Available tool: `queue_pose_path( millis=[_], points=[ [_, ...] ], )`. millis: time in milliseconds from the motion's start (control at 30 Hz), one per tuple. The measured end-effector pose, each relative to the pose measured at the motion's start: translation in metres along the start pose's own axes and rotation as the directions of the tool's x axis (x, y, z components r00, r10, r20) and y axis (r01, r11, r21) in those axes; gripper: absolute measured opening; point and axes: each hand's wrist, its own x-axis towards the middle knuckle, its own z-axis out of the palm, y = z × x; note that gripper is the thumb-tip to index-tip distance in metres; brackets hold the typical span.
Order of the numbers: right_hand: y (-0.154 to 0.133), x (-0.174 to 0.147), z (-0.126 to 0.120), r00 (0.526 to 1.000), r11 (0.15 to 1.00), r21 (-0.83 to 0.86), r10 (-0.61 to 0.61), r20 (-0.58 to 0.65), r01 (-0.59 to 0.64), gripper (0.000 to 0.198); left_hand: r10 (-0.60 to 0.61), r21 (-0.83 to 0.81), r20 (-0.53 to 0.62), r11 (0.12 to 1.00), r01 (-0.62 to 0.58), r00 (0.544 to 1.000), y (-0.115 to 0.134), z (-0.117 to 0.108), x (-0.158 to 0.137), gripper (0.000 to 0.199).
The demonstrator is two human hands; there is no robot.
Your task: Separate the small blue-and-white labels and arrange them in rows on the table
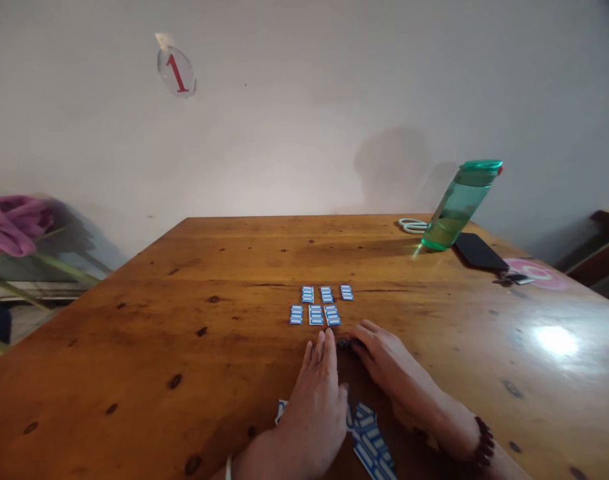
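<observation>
Loose cards (372,443) lay by your straight-fingered left hand (317,400); your right hand (384,353) curved inward. I couldn't tell whether either grip held anything. Ahead lay six cards (315,315) in two rows on the desk (149,320), then a bottle (457,207).

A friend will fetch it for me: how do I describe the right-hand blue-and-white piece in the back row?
On the wooden table, look just beyond the left hand and right hand. Six small blue-and-white pieces lie there in two rows of three. Yours is the end piece of the back row, sitting farther right than the other five.
</observation>
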Motion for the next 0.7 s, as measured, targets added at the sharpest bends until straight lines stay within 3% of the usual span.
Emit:
queue_pose_path(
  millis=[500,633,700],
  points=[
    [-0.0010,0.0009,0.0008,1.000,1.000,0.015,0.010,0.015,-0.010,0.021,0.012,0.048,0.003,0.999,-0.012,1.000,-0.0014,0.0011,0.0019,0.066],
    [-0.0001,0.0013,0.0003,0.999,0.998,0.049,0.029,-0.026,-0.027,0.019,0.049,-0.015,-0.106,0.999,-0.051,0.993,-0.0034,-0.0027,0.0044,0.062],
    [-0.0006,0.0021,-0.0014,0.994,0.980,0.183,0.088,-0.059,-0.075,0.016,0.085,-0.094,-0.208,0.990,-0.106,0.975,-0.0024,-0.0085,0.0072,0.054]
  ],
)
